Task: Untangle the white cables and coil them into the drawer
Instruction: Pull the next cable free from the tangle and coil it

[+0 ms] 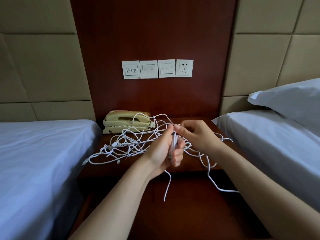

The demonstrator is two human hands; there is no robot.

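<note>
Your left hand (pixel 164 149) grips a small coil (pixel 174 143); your right hand (pixel 195 134) pinches its strand. The cables (pixel 124 144) sprawl tangled on the nightstand (pixel 188 164), one end draped over the phone (pixel 121 121).

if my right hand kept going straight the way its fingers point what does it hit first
Probably the left hand: the right hand points leftward, its tips almost at the left thumb, above the white cable bundle gripped there. The telephone lies farther along, though depth is unclear.
</note>
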